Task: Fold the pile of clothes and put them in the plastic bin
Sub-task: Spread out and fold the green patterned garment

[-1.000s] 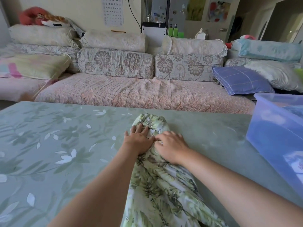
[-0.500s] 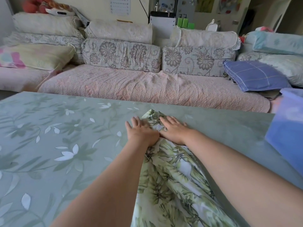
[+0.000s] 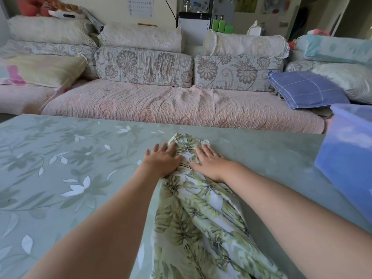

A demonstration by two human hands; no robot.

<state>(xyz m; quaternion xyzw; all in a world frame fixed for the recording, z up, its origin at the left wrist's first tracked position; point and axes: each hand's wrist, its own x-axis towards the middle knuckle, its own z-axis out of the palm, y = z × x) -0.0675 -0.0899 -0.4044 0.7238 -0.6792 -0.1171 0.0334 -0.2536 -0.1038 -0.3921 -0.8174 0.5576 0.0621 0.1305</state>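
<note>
Both hands are down flat. The left hand has straight fingers pressing the left edge of the garment, with its outer fingers on the bare surface. The right hand lies just beside it with its palm on the cloth and its fingers lightly spread. Neither hand is pinching anything.

The leaf-print garment starts just past the fingertips, passes under both palms and runs back between the forearms, out of view below.

Here's the danger as I read it. The cloth behind the wrists is bunched in ridges, so smoothing only under the palms could set crooked creases into any fold. The surface looks glossy, so a hard push might slide the whole piece instead of flattening it. If the unseen tail hangs over the near edge, its weight could drag the garment off once the hands lift, though I can't tell whether it does.

The bin sits well off to the right of the right hand. A wide sweep that way could knock it.

The count is two hands, one garment and one bin. No other clothes are in view.
</note>
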